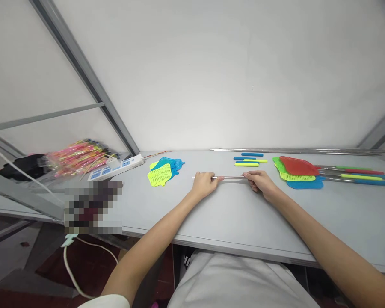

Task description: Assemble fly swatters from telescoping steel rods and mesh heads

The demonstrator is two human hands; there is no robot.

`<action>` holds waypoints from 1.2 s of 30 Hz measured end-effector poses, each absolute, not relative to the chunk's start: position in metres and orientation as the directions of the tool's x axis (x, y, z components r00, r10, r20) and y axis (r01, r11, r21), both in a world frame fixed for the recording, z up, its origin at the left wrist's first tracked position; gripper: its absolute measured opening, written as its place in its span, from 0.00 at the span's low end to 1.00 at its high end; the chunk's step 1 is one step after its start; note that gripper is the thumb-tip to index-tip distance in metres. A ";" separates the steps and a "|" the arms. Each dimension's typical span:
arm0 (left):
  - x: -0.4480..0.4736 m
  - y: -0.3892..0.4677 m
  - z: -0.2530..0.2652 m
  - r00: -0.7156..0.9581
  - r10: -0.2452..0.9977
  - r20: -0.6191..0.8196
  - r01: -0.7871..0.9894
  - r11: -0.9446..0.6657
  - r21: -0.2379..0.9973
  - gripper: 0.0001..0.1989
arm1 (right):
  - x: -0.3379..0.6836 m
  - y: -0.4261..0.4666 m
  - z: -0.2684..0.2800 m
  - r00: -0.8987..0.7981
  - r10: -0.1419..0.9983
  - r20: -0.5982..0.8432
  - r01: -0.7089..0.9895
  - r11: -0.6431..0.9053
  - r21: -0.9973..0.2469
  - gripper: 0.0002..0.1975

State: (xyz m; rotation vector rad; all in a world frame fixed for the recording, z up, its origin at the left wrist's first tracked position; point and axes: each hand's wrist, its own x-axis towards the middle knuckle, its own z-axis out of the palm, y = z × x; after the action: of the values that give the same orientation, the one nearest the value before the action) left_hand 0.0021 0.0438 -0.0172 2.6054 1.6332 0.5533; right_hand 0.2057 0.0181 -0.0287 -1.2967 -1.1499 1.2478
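On the near side of the loose handles, a thin metal rod was held crosswise, level or nearly so, close over the tabletop; whether it touched the surface could not be told. The likeliest trouble seemed to be a slip: the rod looked smooth and narrow, so an uneven pull or a twist could have let it roll out of the fingers. Pressing the two ends unequally might also have bent it. Its left end pointed toward the loose swatter heads, left of the handles, and a sideways jerk could have scattered that pile. A wide swing the other way risked knocking the stacked swatters, right of the handles.

As for the grip, the left hand was closed around the rod, nearer the person than the handles and to their left, with a short tip poking out past the knuckles. The right hand, just nearer than the handles, pinched the other end between thumb and finger, with hardly any gap; its remaining fingers were curled under.
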 end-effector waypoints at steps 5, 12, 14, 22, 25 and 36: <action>0.006 0.037 -0.018 0.425 0.851 0.309 0.842 -0.497 0.210 0.12 | 0.205 0.016 -0.027 0.015 0.996 -0.093 0.012 -0.093 -0.996 0.12; 0.004 0.043 -0.014 0.440 0.848 0.296 0.823 -0.512 0.247 0.15 | 0.205 0.017 -0.024 0.017 0.992 -0.125 0.008 -0.126 -0.992 0.12; 0.000 0.046 -0.012 0.436 0.856 0.278 0.824 -0.504 0.260 0.19 | 0.205 0.017 -0.025 0.015 0.991 -0.131 0.011 -0.131 -0.991 0.12; -0.004 0.047 -0.012 0.338 0.927 0.163 0.901 -0.369 0.229 0.31 | 0.206 0.020 -0.030 0.002 0.992 -0.124 0.034 -0.124 -0.992 0.13; -0.001 0.043 -0.011 0.318 0.938 0.138 0.914 -0.342 0.219 0.32 | 0.207 0.021 -0.031 -0.014 0.993 -0.120 0.048 -0.119 -0.992 0.13; 0.004 0.041 -0.014 0.287 0.950 0.120 0.924 -0.308 0.227 0.35 | 0.206 0.021 -0.033 0.002 0.996 -0.091 0.079 -0.091 -0.993 0.14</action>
State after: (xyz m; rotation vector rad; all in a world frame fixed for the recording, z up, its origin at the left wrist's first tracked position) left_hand 0.0036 0.0409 -0.0138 2.4275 1.7761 0.3528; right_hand 0.2062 0.0207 -0.0328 -1.3345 -1.2240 1.2390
